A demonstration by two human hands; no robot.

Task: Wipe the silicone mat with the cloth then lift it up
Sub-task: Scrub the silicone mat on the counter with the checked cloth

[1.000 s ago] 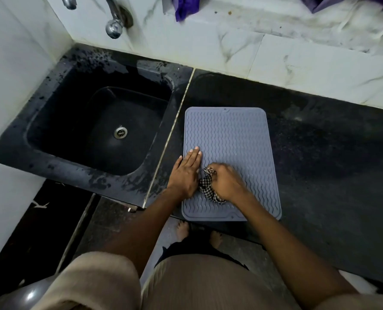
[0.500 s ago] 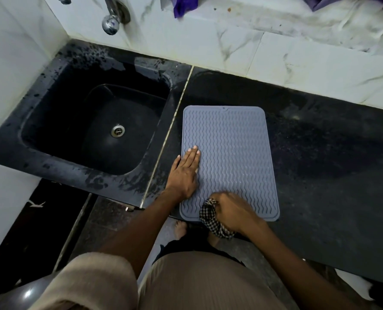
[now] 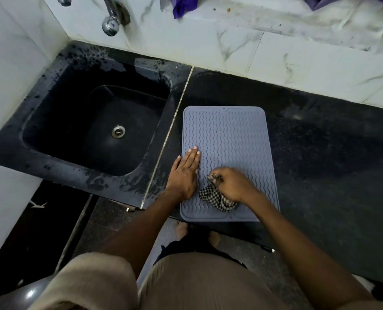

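Observation:
A grey silicone mat (image 3: 228, 139) with wavy ridges lies flat on the black counter (image 3: 320, 157), its near edge at the counter's front. My left hand (image 3: 184, 173) presses flat on the mat's left edge, fingers straight. My right hand (image 3: 232, 185) grips a bunched black-and-white checked cloth (image 3: 217, 199) on the mat's near part. Part of the cloth is hidden under my fingers.
A black sink (image 3: 92, 130) with a metal drain (image 3: 118, 131) lies left of the mat. A chrome tap (image 3: 111, 23) sticks out of the marble wall above it. Purple fabric (image 3: 182, 5) hangs at the top. My bare feet (image 3: 181, 229) stand below the counter edge.
My right hand with the cloth swept down to the mat's near edge, then came back up onto the mat. My left hand stayed pressed on the left edge.

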